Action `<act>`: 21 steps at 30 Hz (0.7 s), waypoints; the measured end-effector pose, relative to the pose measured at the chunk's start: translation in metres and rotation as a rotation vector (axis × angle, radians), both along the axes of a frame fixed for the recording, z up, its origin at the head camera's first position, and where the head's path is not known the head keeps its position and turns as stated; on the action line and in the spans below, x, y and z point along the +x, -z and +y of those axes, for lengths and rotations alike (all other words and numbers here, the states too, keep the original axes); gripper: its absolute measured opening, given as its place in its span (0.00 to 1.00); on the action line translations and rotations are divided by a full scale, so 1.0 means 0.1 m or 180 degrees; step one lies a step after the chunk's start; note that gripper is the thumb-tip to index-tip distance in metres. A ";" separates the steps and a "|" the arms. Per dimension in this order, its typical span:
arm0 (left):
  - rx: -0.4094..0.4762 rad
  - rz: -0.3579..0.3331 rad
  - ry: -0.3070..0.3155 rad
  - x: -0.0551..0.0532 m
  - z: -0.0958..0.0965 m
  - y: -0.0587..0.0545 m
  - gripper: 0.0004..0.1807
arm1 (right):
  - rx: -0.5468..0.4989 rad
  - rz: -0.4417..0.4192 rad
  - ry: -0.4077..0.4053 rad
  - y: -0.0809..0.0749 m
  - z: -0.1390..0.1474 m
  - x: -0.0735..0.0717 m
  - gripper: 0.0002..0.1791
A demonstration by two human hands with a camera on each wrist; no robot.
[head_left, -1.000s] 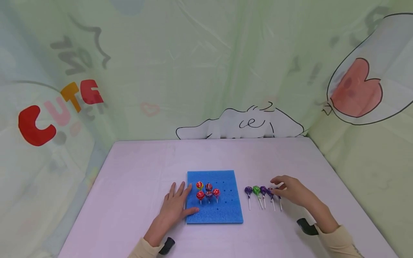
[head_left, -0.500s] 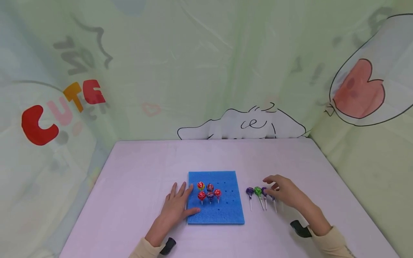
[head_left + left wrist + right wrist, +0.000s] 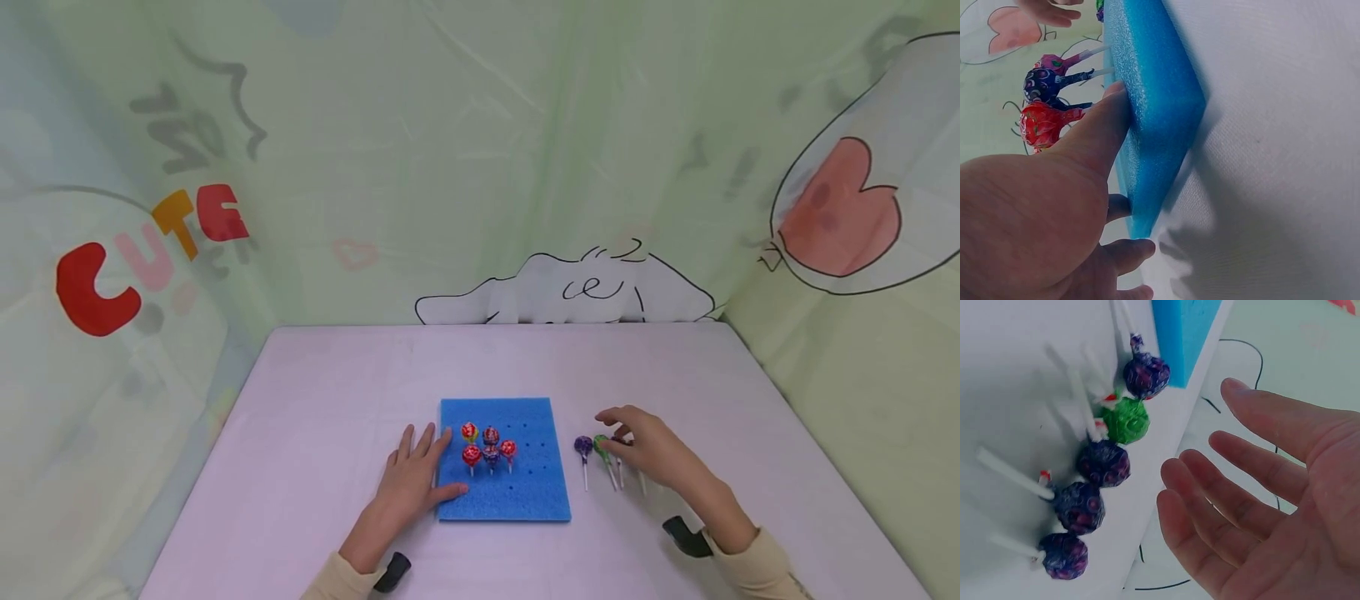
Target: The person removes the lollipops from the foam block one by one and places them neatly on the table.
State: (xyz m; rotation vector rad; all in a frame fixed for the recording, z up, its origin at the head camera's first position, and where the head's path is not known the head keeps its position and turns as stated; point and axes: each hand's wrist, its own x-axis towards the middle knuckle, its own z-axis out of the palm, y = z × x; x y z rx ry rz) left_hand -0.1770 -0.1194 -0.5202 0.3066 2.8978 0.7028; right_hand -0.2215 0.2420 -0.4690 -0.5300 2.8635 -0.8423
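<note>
A blue foam board [image 3: 543, 496] lies on the table. Several lollipops in red, pink and dark blue wrappers stand upright in it, among them a red lollipop [image 3: 471, 454]. My left hand [image 3: 403, 482] rests on the board's left edge, thumb on its top, fingers spread. My right hand [image 3: 651, 448] hovers over a row of loose lollipops with nothing in its grasp, fingers loosely bent. In the right wrist view, that row holds a green lollipop [image 3: 1125, 420] and several purple ones, such as the purple lollipop [image 3: 1146, 375] nearest the board.
The pale tabletop [image 3: 345, 375] spreads around the board. Printed curtains [image 3: 375, 167] hang behind it and at both sides. Small holes dot the right part of the board. Both wrists carry a black strap-like device.
My right hand has moved left along the loose lollipops, from the right end toward the green one. The left hand keeps its place on the board. The view has shifted slightly.
</note>
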 end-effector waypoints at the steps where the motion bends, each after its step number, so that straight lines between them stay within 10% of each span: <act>1: -0.0004 0.0015 -0.0002 0.00 0.00 0.00 0.49 | 0.0008 0.0016 -0.0008 0.00 -0.02 0.00 0.22; 21: -0.0059 -0.0021 -0.0037 -0.03 0.01 0.02 0.49 | -0.0004 0.0239 -0.0007 0.06 -0.44 0.14 0.17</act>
